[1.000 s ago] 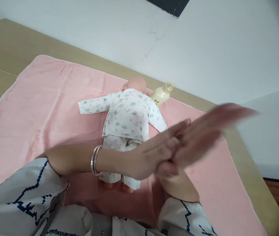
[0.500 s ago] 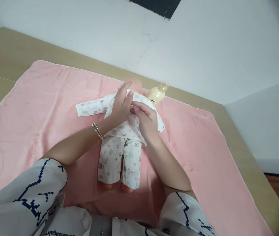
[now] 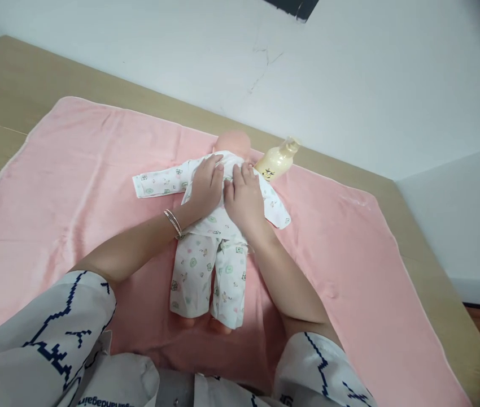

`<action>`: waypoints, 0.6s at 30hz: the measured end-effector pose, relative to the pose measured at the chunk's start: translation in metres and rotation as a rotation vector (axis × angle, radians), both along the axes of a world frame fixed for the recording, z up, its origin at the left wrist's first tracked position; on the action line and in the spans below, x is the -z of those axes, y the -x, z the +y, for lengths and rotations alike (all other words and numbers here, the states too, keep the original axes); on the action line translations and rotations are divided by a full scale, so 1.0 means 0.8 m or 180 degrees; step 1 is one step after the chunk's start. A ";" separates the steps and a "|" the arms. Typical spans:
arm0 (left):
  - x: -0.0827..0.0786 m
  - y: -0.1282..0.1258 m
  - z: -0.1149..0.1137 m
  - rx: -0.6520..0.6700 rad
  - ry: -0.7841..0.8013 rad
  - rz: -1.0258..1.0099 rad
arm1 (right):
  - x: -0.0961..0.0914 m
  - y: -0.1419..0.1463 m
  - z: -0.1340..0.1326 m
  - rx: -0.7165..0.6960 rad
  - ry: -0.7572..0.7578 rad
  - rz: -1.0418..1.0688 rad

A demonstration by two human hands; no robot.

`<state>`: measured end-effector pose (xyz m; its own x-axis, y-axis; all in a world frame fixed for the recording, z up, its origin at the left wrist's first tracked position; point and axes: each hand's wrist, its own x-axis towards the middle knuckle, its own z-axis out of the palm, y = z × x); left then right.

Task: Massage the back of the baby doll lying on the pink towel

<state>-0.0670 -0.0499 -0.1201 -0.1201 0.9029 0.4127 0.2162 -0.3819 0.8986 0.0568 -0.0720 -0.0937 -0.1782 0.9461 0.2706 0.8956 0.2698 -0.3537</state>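
Observation:
A baby doll [image 3: 232,142] lies on its back on a pink blanket [image 3: 328,254], head toward the wall. It wears a white patterned long-sleeved top [image 3: 212,225] and matching trousers [image 3: 191,277], with the feet just showing below the hems. My left hand [image 3: 206,183] lies flat on the left side of the doll's chest, fingers stretched out. On the right side of the chest rests my right hand [image 3: 245,198], palm down with its fingers lying along the cloth. Both palms hide the middle of the top.
A pale yellow pump bottle [image 3: 276,161] lies tilted beside the doll's head, on the right. Under the blanket is a wooden table [image 3: 24,85], its back edge against a white wall [image 3: 172,51].
My right hand has turned palm down and spread onto the doll's chest, where before its fingers were bent at the top's front. My left hand has lowered flat onto the cloth.

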 end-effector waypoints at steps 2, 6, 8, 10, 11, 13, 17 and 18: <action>0.000 0.002 -0.002 0.0054 0.0072 -0.0012 | -0.004 0.005 -0.006 -0.0359 -0.0033 -0.0170; 0.001 0.002 -0.004 0.0122 -0.0111 0.0247 | -0.007 -0.006 0.007 -0.0638 0.0118 -0.0078; 0.004 0.000 -0.002 0.0039 -0.0305 0.0353 | -0.006 -0.010 0.011 -0.0324 0.0120 0.0008; 0.009 -0.001 0.003 -0.0123 -0.0430 0.0447 | -0.005 -0.005 0.005 0.0045 0.0046 -0.0080; 0.012 -0.002 0.006 -0.0207 -0.0498 0.0551 | -0.005 0.000 -0.001 0.0158 0.0013 -0.0188; 0.016 -0.002 0.010 -0.0279 -0.0688 0.0832 | -0.004 0.010 -0.012 0.0137 0.0015 -0.0410; 0.015 -0.003 0.005 0.0015 -0.1082 0.1420 | 0.001 0.007 -0.008 -0.0226 0.0018 -0.0241; 0.013 -0.004 0.002 0.0036 -0.1167 0.1588 | 0.004 0.001 -0.001 -0.0203 -0.0049 -0.0087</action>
<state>-0.0641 -0.0483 -0.1307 0.1760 0.6919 0.7002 0.5708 -0.6513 0.5000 0.0556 -0.0727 -0.0966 -0.2456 0.9283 0.2792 0.8857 0.3320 -0.3246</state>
